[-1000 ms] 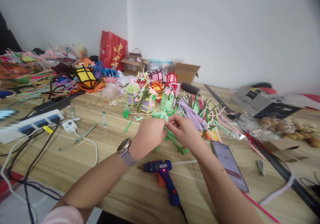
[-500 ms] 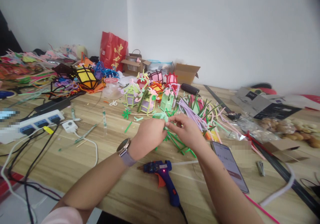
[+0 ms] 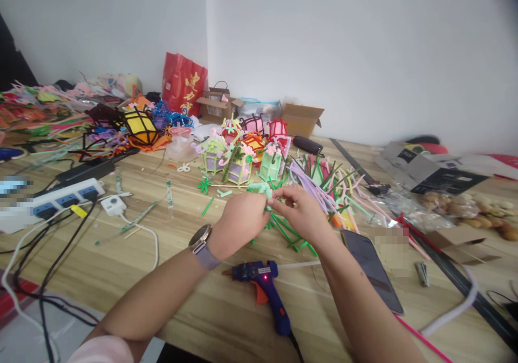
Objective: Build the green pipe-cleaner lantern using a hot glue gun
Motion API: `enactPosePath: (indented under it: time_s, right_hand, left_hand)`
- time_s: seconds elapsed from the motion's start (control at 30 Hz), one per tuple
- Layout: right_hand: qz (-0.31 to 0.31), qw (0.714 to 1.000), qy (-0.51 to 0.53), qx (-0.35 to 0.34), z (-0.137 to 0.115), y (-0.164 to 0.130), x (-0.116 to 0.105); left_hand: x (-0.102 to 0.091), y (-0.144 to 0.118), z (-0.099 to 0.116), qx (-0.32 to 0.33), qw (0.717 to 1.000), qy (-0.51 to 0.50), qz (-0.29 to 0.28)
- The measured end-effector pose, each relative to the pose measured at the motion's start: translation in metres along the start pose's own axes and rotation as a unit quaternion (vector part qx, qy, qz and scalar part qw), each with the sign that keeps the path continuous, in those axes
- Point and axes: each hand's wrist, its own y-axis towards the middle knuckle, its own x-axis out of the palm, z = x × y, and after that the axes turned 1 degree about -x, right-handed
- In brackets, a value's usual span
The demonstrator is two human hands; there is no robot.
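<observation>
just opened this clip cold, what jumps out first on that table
Mid-table, the left hand and right hand meet, pinching a small light-green fuzzy piece. Just behind them stands a cluster of little pastel lantern houses beside a loose heap of pipe cleaners. Nearer the table's front edge lies a blue glue gun with a red light showing.

On the wooden table (image 3: 121,255), the glue gun (image 3: 265,290) lies nearest the person, with the phone (image 3: 372,268) to its right. Pipe cleaners (image 3: 324,185) lie behind the phone, small lanterns (image 3: 238,155) left of them, and the power strip (image 3: 60,198) far left.
</observation>
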Motion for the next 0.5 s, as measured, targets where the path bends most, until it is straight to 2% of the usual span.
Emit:
enactPosePath:
  time_s: [0.23,0.5]
  right_hand:
    - [0.002,1.000,-0.002,-0.009,0.0005,0.0003,-0.0001]
    - [0.002,1.000,0.003,-0.019,-0.0002,0.0006,0.0008]
  left_hand:
    - [0.0006,0.0004,-0.0048,0.036,0.999,-0.001,-0.005]
    - [-0.0005,0.0005,-0.0048,0.034,0.999,0.008,-0.016]
